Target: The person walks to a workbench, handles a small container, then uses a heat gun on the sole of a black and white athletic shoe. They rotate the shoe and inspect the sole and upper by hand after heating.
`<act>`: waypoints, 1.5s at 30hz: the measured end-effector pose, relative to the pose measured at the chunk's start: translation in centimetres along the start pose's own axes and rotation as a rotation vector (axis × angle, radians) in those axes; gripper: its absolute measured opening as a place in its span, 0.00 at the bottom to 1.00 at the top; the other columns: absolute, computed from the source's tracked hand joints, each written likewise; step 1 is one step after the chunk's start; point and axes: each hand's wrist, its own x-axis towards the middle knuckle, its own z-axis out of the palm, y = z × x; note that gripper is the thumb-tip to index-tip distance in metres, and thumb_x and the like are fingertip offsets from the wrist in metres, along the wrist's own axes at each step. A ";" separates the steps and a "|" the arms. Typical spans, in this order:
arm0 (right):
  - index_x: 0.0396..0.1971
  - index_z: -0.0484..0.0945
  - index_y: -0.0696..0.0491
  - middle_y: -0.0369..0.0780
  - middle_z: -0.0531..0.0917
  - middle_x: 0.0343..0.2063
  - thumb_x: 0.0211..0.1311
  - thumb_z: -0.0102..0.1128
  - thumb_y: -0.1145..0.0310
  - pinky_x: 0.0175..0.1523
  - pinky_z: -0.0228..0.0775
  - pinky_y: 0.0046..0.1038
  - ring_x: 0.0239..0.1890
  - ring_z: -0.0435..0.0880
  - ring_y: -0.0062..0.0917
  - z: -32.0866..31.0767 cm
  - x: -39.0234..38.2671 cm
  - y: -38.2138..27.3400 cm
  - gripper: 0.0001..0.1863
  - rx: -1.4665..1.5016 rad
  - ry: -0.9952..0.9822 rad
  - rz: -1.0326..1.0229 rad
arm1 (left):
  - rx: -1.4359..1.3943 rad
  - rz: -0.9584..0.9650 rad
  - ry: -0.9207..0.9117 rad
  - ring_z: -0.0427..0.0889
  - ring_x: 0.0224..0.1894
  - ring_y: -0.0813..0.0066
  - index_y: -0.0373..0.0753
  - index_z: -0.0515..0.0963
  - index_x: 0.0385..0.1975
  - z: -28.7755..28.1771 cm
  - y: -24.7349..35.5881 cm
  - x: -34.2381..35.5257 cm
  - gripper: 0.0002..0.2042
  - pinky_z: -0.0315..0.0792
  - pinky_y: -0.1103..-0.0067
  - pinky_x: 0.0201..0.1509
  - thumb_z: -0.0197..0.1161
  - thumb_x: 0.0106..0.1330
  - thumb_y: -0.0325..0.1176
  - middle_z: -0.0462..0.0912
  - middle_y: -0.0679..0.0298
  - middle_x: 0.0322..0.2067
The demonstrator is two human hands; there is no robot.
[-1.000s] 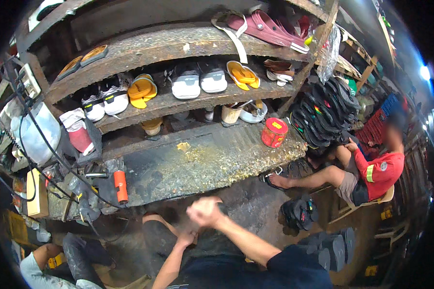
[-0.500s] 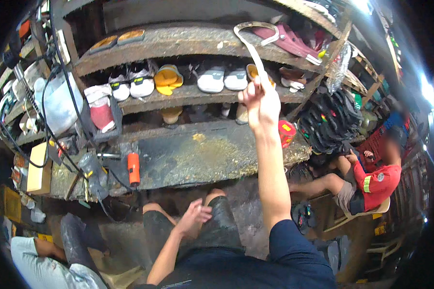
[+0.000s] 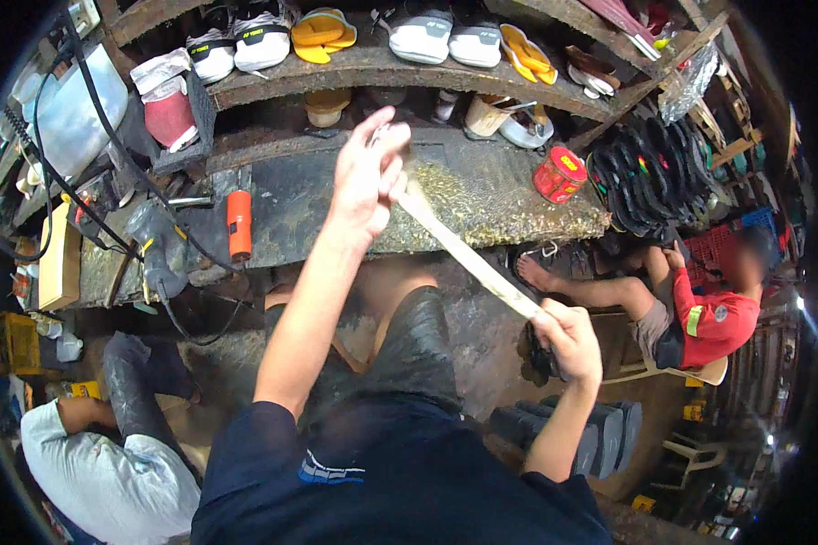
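Observation:
A pale, flexible strip (image 3: 471, 250) runs nearly straight and slanting between my two hands. My right hand (image 3: 570, 341) is closed in a fist around its lower end, to the right of my lap. Above the bench edge, my left hand (image 3: 368, 177) is at the upper end, thumb and fingers bent about it and somewhat blurred by motion. Below the strip is my dark-clad knee (image 3: 409, 318). The strip's far tip at the left fingers is hidden.
The worn workbench (image 3: 309, 204) ahead holds an orange tool (image 3: 239, 225), a red can (image 3: 561, 175) and cables. Shoes (image 3: 420, 36) and yellow sandals (image 3: 323, 34) line the shelf above. Dark soles (image 3: 650, 177) are piled right, near a seated person in red (image 3: 718, 322); another person (image 3: 109, 463) is at left.
My right hand has come down and toward me from the shelf with the strip. My left hand has risen from my lap to the strip's other end. The view has tilted downward.

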 end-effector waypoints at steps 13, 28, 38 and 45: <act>0.36 0.87 0.62 0.38 0.87 0.25 0.68 0.66 0.71 0.39 0.78 0.24 0.30 0.85 0.20 -6.4 3.3 6.9 0.08 0.156 0.098 -0.065 | 0.400 0.021 0.405 0.86 0.38 0.71 0.35 0.75 0.65 -12.0 -1.6 -11.6 0.19 0.84 0.69 0.46 0.51 0.83 0.38 0.83 0.63 0.34; 0.35 0.81 0.56 0.35 0.81 0.24 0.74 0.67 0.66 0.31 0.75 0.24 0.23 0.79 0.20 -6.2 11.4 9.8 0.09 0.784 0.677 -0.138 | 0.302 0.088 0.333 0.86 0.38 0.77 0.25 0.77 0.61 -10.8 0.1 -12.6 0.18 0.84 0.78 0.44 0.58 0.82 0.34 0.87 0.59 0.43; 0.38 0.69 0.48 0.32 0.72 0.24 0.85 0.46 0.57 0.30 0.72 0.27 0.25 0.71 0.17 -5.8 9.3 3.4 0.14 1.156 0.459 -0.440 | 0.576 0.097 -0.007 0.87 0.37 0.76 0.36 0.81 0.47 -4.3 -0.2 -6.8 0.15 0.82 0.77 0.44 0.51 0.84 0.40 0.85 0.65 0.35; 0.58 0.79 0.59 0.39 0.87 0.45 0.68 0.70 0.71 0.49 0.78 0.23 0.42 0.85 0.16 5.8 9.7 -3.7 0.21 0.582 -0.090 -0.127 | 0.792 -0.027 -0.245 0.81 0.34 0.81 0.33 0.82 0.50 2.0 -1.8 -7.2 0.12 0.76 0.78 0.43 0.64 0.77 0.35 0.87 0.67 0.35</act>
